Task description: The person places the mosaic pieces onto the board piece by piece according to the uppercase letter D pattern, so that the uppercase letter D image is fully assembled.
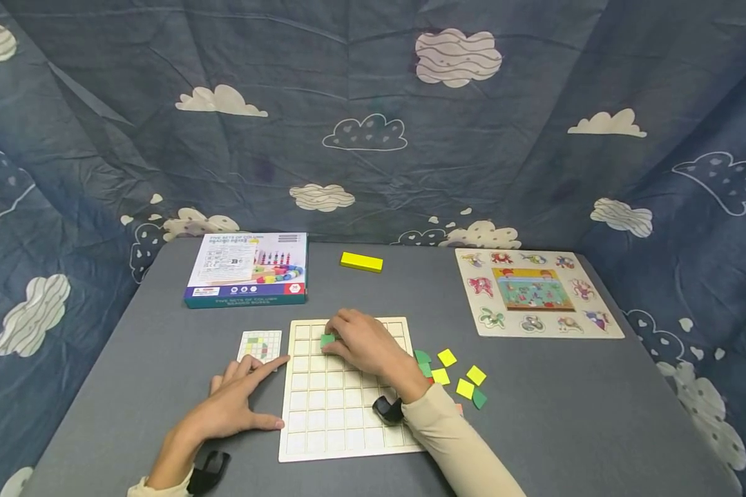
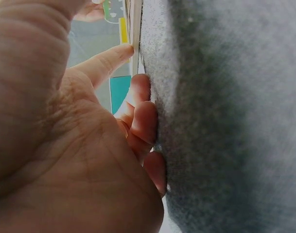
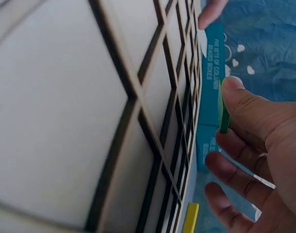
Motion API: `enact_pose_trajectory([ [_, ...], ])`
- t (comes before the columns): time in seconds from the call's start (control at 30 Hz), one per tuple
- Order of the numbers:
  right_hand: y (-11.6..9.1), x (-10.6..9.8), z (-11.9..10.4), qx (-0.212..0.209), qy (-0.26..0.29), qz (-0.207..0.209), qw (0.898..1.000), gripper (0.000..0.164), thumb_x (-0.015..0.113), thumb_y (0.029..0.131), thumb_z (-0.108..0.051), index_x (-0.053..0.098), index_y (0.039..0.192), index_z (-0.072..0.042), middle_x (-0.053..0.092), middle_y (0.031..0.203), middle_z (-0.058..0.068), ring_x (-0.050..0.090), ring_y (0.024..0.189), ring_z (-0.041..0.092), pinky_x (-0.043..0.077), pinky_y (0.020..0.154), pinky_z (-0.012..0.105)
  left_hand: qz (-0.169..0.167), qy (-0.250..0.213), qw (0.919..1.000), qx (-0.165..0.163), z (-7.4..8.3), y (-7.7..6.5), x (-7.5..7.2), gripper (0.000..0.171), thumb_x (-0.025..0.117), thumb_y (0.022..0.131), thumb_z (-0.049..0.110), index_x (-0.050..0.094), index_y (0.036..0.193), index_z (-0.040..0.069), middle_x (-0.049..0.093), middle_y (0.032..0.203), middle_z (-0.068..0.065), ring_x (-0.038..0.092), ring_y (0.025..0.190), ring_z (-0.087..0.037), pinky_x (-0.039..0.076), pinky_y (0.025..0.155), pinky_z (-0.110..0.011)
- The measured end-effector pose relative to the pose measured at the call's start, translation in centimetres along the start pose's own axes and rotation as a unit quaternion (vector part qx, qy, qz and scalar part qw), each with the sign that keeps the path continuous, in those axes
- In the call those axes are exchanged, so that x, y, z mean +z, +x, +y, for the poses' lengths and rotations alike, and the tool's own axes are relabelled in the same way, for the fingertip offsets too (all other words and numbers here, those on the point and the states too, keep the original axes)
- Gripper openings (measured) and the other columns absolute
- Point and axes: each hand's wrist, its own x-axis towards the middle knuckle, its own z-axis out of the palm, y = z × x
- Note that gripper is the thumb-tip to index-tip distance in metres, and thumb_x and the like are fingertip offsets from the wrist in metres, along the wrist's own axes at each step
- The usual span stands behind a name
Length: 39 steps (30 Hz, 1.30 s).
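A pale wooden grid board (image 1: 326, 420) lies on the grey table. Over its upper rows my right hand (image 1: 368, 345) pinches a green tile (image 1: 327, 339) between thumb and index finger. In the right wrist view the green tile (image 3: 224, 109) is seen edge-on, held above the board's dark-edged squares (image 3: 152, 97). My left hand (image 1: 226, 404) rests at the board's left edge, index fingertip and thumb touching it, fingers spread. Under the left fingers lies a small pattern card (image 1: 272, 339), partly covered by them.
Loose yellow tiles (image 1: 465, 388) and green pieces (image 1: 479, 399) lie right of the board, some hidden behind my right wrist. A boxed set (image 1: 244, 269) stands back left, a yellow block (image 1: 361, 261) at the back middle, and a sea-animal puzzle board (image 1: 537, 293) back right.
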Motion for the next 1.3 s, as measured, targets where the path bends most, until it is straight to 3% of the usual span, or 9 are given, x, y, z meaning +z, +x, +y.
enact_pose_trajectory([
  [0.4, 1.1, 0.5, -1.1, -0.014, -0.057, -0.018, 0.998, 0.026, 0.068, 0.095, -0.038, 0.071, 0.107, -0.015, 0.065, 0.101, -0.003, 0.061, 0.087, 0.012, 0.052, 0.079, 0.03, 0.0, 0.001, 1.0, -0.004, -0.2, -0.3, -0.1, 0.101, 0.087, 0.065, 0.056, 0.042, 0.152, 0.034, 0.046, 0.109, 0.001, 0.031, 0.087, -0.017, 0.021, 0.069, -0.037],
  [0.87, 1.8, 0.5, -2.2, 0.011, -0.079, -0.037, 0.996, 0.023, 0.069, 0.094, -0.038, 0.069, 0.097, -0.016, 0.062, 0.092, -0.004, 0.059, 0.078, 0.012, 0.051, 0.068, 0.029, -0.001, -0.001, 1.0, -0.005, 0.0, 0.0, 0.0, 0.1, 0.088, 0.065, 0.054, 0.044, 0.152, 0.032, 0.046, 0.109, 0.001, 0.032, 0.087, -0.017, 0.021, 0.069, -0.038],
  [1.3, 1.7, 1.0, -2.0, 0.009, -0.083, -0.036, 0.996, 0.02, 0.072, 0.092, -0.036, 0.069, 0.096, -0.016, 0.062, 0.09, -0.004, 0.057, 0.078, 0.012, 0.049, 0.068, 0.029, 0.0, 0.003, 0.9999, -0.01, 0.1, 0.1, 0.1, 0.101, 0.089, 0.064, 0.052, 0.044, 0.151, 0.031, 0.046, 0.108, 0.001, 0.032, 0.087, -0.018, 0.021, 0.069, -0.038],
])
